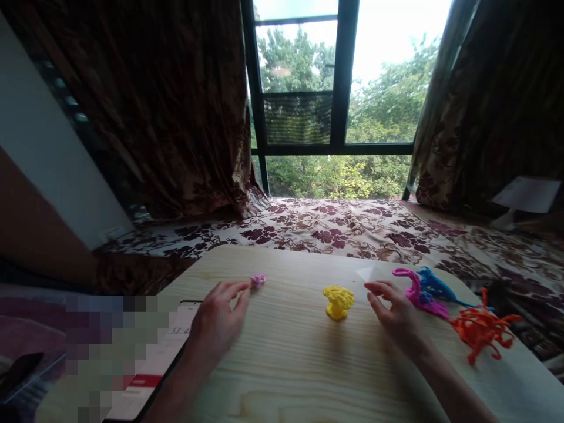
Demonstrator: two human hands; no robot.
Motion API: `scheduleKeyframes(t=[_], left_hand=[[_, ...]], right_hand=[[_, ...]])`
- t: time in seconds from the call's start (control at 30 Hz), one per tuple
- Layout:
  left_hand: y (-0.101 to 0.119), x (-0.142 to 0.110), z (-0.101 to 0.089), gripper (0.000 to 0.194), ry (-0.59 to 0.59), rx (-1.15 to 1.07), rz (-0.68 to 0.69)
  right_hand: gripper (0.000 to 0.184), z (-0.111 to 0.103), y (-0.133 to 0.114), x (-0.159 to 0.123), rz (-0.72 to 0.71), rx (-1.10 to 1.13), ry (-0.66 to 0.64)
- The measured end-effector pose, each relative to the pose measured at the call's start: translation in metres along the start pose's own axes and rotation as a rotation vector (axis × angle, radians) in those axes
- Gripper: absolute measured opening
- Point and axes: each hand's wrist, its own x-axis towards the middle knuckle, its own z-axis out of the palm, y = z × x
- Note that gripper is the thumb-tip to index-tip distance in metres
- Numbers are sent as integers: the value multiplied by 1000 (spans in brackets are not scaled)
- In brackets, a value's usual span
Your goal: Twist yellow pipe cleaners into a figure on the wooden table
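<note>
On the wooden table stands a lumpy yellow piece [338,301], clay-like, with a wide top and a narrower middle. My right hand [392,308] is just to its right, apart from it, thumb and fingers spread with nothing between them. My left hand [221,314] reaches in from the left over the tabletop, thumb apart from the fingers. Its fingertips come close to a small crumpled pink piece [258,280]; whether they touch it I cannot tell. Right of my right hand lie a curled magenta piece [414,288], a spiky blue piece [436,284] and an orange piece [480,329] with many tendrils.
A phone or tablet [152,376] with a lit screen lies under my left forearm, partly pixelated. The pale table [282,364] has rounded corners and meets a flowered cloth [330,226]. Behind are patterned curtains [176,117], a window, and a lamp [526,194] at right.
</note>
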Motion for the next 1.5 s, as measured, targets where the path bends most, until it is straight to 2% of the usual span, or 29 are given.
scheduleKeyframes(t=[0.1, 0.17, 0.2, 0.27, 0.33, 0.4, 0.5, 0.6, 0.77, 0.87, 0.97, 1.1, 1.2, 1.33, 1.43, 1.5], left_hand=[[-22, -12, -8, 29, -104, 216, -86], [-23, -17, -6, 26, -141, 209, -105], [-19, -19, -5, 26, -145, 127, -127], [-4, -19, -3, 30, -188, -195, -204], [18, -19, -3, 38, -340, -632, -282], [43, -20, -3, 37, -521, -908, -320], [73, -24, 0, 23, -702, -1083, -272], [88, -28, 5, 24, -794, -1178, -247], [90, -30, 20, 30, -850, -1280, -337], [87, -32, 28, 27, -808, -1260, -373], [85, -36, 33, 24, -749, -1215, -308], [82, -39, 30, 20, -680, -1141, -198], [81, -38, 23, 16, -697, -1185, -202], [81, -36, 17, 15, -762, -1380, -304], [80, -35, 18, 20, -728, -1549, -434], [78, -35, 21, 22, -700, -1603, -493]], right_hand=[[18, -6, -11, 0, -19, -11, 109], [17, -8, -24, -2, -56, -26, 161], [17, -8, -32, -4, -87, -20, 172], [17, -5, -50, -11, -167, 34, 142], [19, 2, -70, -22, -249, 128, 20], [27, 10, -85, -33, -294, 181, -121], [45, 20, -95, -45, -364, 180, -286], [40, 24, -95, -48, -358, 199, -304], [30, 24, -91, -46, -279, 213, -249], [19, 26, -91, -48, -259, 192, -281], [11, 31, -92, -50, -194, 249, -278], [3, 35, -99, -51, 34, 490, -270], [6, 33, -105, -48, 232, 774, -344], [7, 28, -105, -43, 354, 1095, -463], [9, 27, -98, -41, 410, 1259, -527], [13, 28, -94, -40, 446, 1271, -545]])
